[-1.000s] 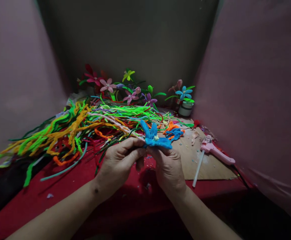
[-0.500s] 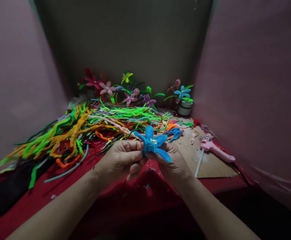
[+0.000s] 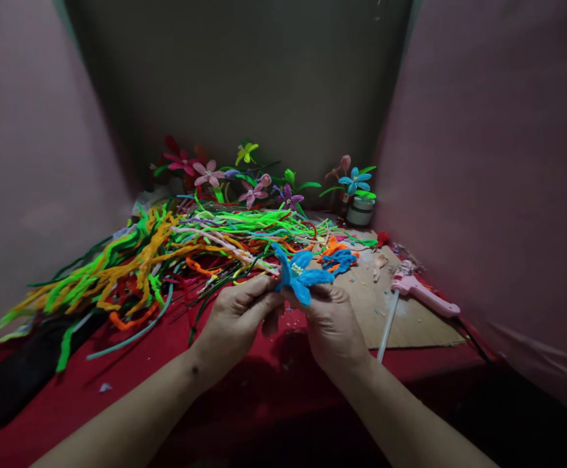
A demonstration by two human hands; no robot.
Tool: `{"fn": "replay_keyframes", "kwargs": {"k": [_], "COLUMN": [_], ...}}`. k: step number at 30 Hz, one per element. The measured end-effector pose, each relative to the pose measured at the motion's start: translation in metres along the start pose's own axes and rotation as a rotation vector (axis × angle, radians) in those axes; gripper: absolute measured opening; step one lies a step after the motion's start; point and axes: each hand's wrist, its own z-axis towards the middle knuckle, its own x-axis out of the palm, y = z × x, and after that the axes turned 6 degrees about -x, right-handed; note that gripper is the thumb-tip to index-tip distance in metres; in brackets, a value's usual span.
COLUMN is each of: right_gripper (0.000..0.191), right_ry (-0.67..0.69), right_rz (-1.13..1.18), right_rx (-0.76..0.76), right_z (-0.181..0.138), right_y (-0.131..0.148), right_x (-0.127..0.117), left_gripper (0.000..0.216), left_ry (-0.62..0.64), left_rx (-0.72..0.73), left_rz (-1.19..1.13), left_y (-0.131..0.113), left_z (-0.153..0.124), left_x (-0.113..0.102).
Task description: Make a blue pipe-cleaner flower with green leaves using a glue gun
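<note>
Just then the blue flower [image 3: 303, 281] had been turned between the two hands, over the table's near side, so its pale centre [image 3: 297, 268] now faced out more and one petal [image 3: 283, 265] stood up at the left. The left hand [image 3: 239, 318] pinched its base; the right hand [image 3: 334, 325] gripped it from below, fingertips partly hidden. To me, the turn seemed to give the fingers a fresh side to work.

banded jar [image 3: 360, 214], back right | red cloth [image 3: 130, 364] | pinkish sheets [image 3: 497, 162], both sides
</note>
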Motion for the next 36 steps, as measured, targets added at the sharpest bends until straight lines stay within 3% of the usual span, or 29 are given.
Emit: {"fn": "replay_keyframes", "kwargs": {"k": [5,10,12,15,19,23,27,29,31,36], "right_gripper": [0.012,0.016,0.021,0.024,0.015,0.013,0.012,0.011,0.01,0.012], "right_ry": [0.103,0.153,0.145,0.165,0.178,0.153,0.075,0.073,0.096,0.219], "right_rz": [0.03,0.02,0.014,-0.009,-0.065,-0.036,0.039,0.039,0.027,0.027], "right_rx": [0.141,0.283,0.312,0.344,0.275,0.17,0.072,0.058,0.081,0.134], "right_z": [0.008,0.017,0.023,0.034,0.051,0.063,0.062,0.059,0.058,0.061], "right_y": [0.01,0.019,0.021,0.018,0.003,-0.012,-0.015,-0.013,-0.011,-0.01], "right_x": [-0.009,-0.012,-0.013,-0.016,-0.023,-0.028,-0.029,-0.029,-0.031,-0.04], "left_gripper": [0.023,0.027,0.025,0.019,0.031,0.026,0.012,0.01,0.015,0.024], "left_ry": [0.204,0.457,0.494,0.463,0.373,0.106,-0.196,-0.247,-0.194,-0.005], "left_rx": [-0.264,-0.364,-0.389,-0.413,-0.405,-0.284,-0.03,0.064,-0.004,-0.225], "left_rz": [-0.466,-0.742,-0.796,-0.82,-0.697,-0.224,0.311,0.41,0.323,-0.174], "left_y": [0.001,0.008,0.011,0.016,0.015,0.007,0.011,0.016,0.017,0.008], "left_z": [0.004,0.009,0.012,0.017,0.028,0.04,0.043,0.042,0.041,0.041], "left_x": [-0.005,-0.007,-0.008,-0.008,-0.01,-0.008,0.0,0.003,0.006,0.005]}}
